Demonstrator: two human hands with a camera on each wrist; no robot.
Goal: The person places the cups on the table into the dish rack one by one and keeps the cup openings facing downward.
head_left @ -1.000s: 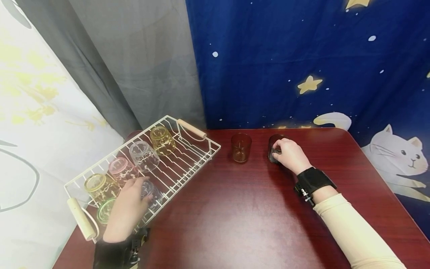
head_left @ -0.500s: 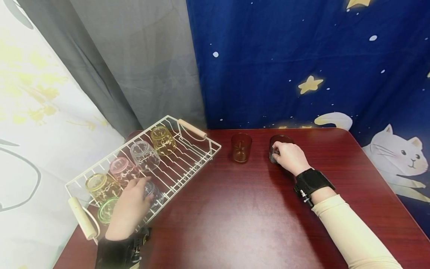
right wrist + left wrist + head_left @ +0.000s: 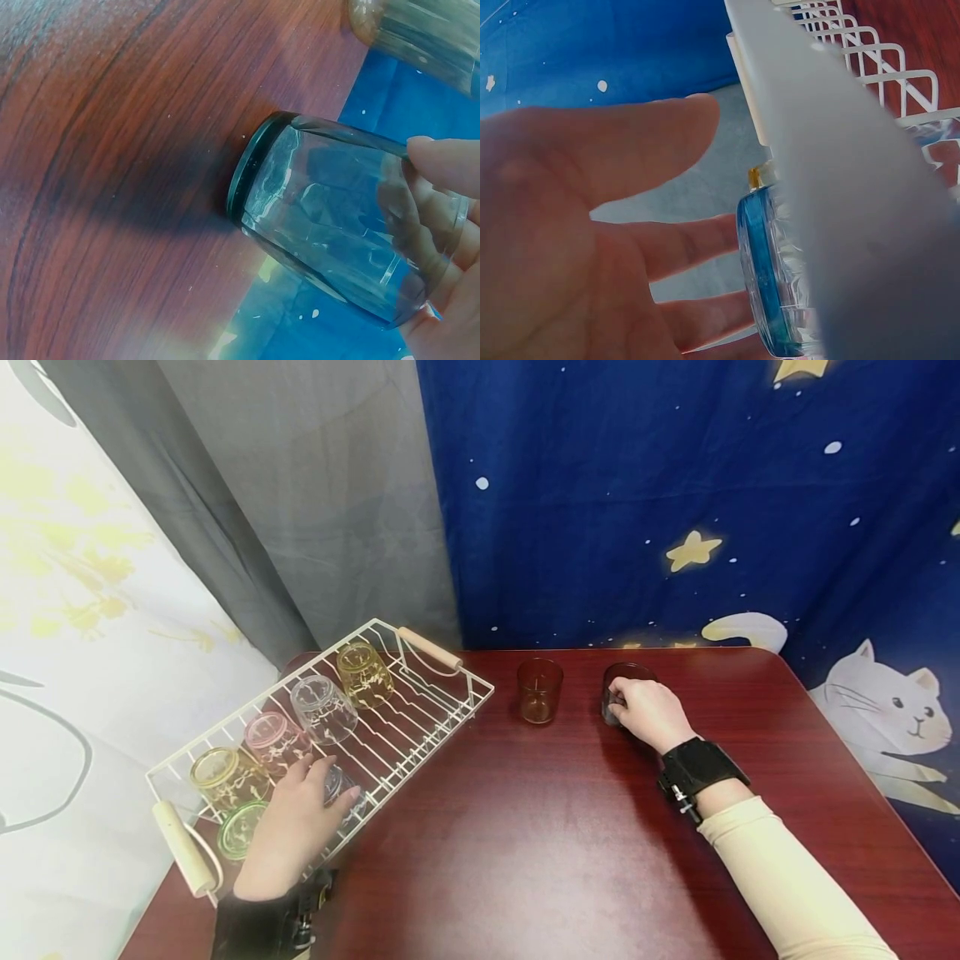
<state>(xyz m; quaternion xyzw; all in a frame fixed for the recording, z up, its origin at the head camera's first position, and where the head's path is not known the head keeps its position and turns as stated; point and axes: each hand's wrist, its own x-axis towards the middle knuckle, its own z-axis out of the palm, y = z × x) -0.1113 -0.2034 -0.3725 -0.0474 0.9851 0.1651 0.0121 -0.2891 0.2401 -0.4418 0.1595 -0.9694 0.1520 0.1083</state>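
My left hand (image 3: 288, 818) hovers over the near side of a white wire rack (image 3: 427, 745), thumb spread from the fingers. Close to its fingertips stands an upside-down clear glass (image 3: 335, 783) with a bluish base, partly hidden by the hand. In the left wrist view, fingers reach behind this glass's blue-tinted edge (image 3: 759, 270), while the thumb is well apart from it. My right hand (image 3: 651, 714) grips a smoky grey glass (image 3: 322, 202) near its rim, thumb on one side and fingers on the other. The glass is upright, its base on the table.
An amber-brown glass (image 3: 538, 693) stands upright left of the grey one. Upturned in the rack are yellow (image 3: 365, 677), clear (image 3: 322, 710), pink (image 3: 277, 739) and green (image 3: 242, 831) glasses. Wooden handles (image 3: 429, 647) top the rack's ends. Curtains hang behind the red-brown table (image 3: 480, 843).
My left thumb has swung out to the right, away from the bluish glass, and the hand has opened wider. My right hand stays on the grey glass, almost unmoved.
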